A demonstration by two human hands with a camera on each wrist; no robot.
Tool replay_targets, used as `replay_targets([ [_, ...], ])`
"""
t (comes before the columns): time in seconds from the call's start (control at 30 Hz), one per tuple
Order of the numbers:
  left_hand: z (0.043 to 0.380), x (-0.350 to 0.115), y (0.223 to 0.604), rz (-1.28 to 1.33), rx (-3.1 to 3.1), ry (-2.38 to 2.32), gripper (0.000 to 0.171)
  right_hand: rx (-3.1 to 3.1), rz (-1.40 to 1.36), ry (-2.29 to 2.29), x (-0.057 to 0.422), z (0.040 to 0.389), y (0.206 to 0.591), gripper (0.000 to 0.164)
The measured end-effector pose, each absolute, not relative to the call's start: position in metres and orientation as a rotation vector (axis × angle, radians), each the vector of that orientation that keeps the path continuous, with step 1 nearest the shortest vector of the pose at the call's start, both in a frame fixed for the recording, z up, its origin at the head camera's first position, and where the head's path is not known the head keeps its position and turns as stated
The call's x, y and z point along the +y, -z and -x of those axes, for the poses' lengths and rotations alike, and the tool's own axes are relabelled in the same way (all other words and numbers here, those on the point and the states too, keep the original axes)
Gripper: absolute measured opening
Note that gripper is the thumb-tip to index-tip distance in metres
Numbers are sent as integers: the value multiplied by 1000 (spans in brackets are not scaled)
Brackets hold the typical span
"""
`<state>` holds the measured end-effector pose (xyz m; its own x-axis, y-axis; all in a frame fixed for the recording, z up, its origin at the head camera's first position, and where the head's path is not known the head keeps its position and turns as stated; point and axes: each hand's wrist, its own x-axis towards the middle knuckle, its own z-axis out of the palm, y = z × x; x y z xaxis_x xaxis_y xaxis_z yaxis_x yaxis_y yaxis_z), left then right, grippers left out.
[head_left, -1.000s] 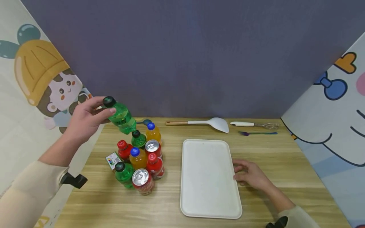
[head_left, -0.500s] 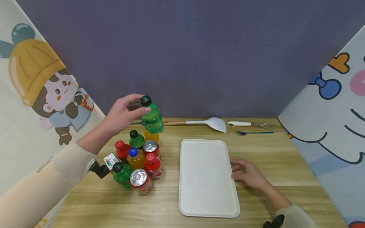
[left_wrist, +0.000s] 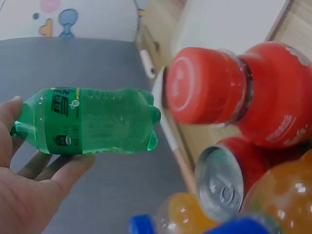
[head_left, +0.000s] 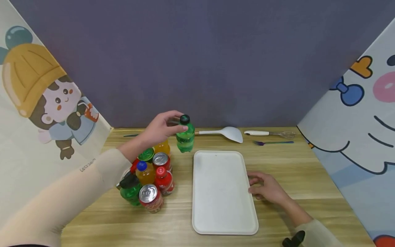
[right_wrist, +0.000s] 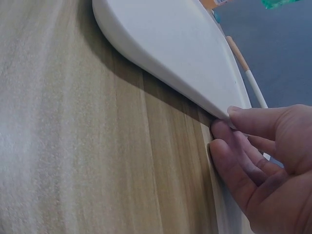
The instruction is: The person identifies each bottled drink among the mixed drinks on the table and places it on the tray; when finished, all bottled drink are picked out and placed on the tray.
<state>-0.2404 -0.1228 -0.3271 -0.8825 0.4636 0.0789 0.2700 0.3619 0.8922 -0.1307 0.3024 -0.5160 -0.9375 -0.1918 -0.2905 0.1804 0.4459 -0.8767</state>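
Note:
My left hand [head_left: 163,127] grips a small green soda bottle [head_left: 186,138] near its black cap and holds it upright in the air, just behind the far left corner of the white tray [head_left: 225,192]. Its label shows in the left wrist view, where the green bottle [left_wrist: 97,122] lies sideways across the picture. At the tray's right edge, my right hand [head_left: 266,188] pinches the rim. Up close in the right wrist view, the thumb of the right hand [right_wrist: 263,161] sits on top of the tray's rim [right_wrist: 161,78] with fingertips below it.
Left of the tray, several drinks stand bunched: a red-capped bottle [head_left: 164,181], a soda can [head_left: 150,197], an orange drink bottle [head_left: 145,173] and another green bottle [head_left: 131,192]. My left sleeve covers part of them. Behind the tray lie a white spatula [head_left: 231,133], whisk [head_left: 271,133] and fork [head_left: 273,142].
The left hand has carried the green bottle rightward over the drinks, from tilted to upright, and lately a little lower. The right hand keeps its hold at the tray's edge.

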Motion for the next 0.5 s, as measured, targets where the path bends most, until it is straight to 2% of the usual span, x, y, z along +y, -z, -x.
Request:
replay_targets([
  [0.5, 254, -77, 359, -689, 2445, -1354, 30, 2359, -13, 1503, 301, 129, 514, 67],
])
